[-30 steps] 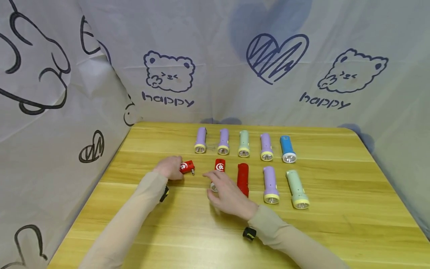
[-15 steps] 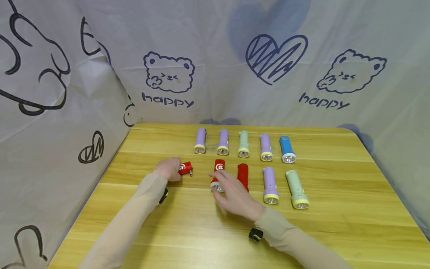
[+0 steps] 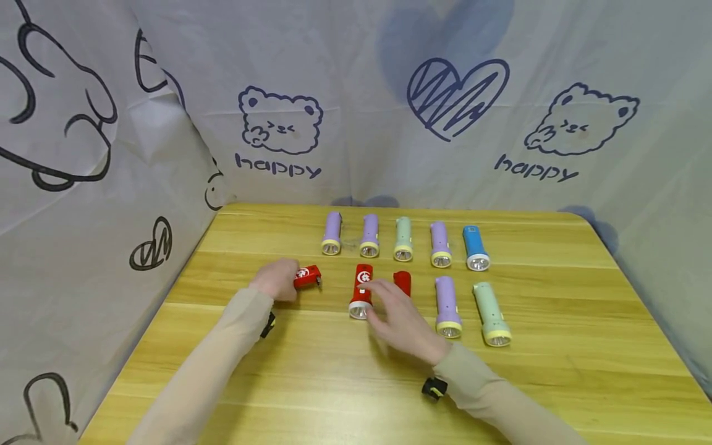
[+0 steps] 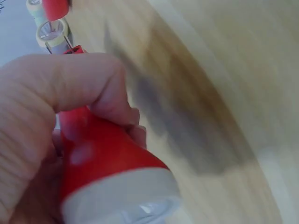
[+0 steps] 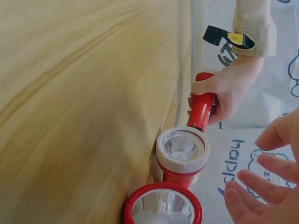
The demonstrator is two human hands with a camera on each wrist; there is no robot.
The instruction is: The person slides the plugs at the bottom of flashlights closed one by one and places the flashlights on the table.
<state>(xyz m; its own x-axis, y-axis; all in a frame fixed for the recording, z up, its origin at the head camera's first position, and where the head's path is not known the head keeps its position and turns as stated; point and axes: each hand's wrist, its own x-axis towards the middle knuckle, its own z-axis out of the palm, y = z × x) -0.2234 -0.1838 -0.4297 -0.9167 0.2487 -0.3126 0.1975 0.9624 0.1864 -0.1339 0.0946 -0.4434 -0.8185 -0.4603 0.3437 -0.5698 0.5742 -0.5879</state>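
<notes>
My left hand (image 3: pixel 275 281) grips a red flashlight (image 4: pixel 103 149) with a white rim round its lens. Metal plug prongs (image 4: pixel 68 43) stick out at the flashlight's tail end, seen in the left wrist view. To the right, a second red flashlight (image 3: pixel 361 296) with a white head lies on the table, lens toward me. My right hand (image 3: pixel 403 318) hovers beside it, fingers spread and loosely bent, holding nothing in the right wrist view. It partly covers a third red flashlight (image 3: pixel 402 282), whose red-rimmed lens shows in the right wrist view.
A purple flashlight (image 3: pixel 447 306) and a green flashlight (image 3: pixel 492 314) lie right of the red ones. Behind them runs a row of purple and green flashlights, ending in a blue flashlight (image 3: pixel 475 247). Printed white cloth (image 3: pixel 356 123) borders the wooden table (image 3: pixel 311 371).
My right hand has drawn to the right, uncovering the middle red flashlight and covering more of the one beside it. My left hand keeps its flashlight, shifting only slightly.
</notes>
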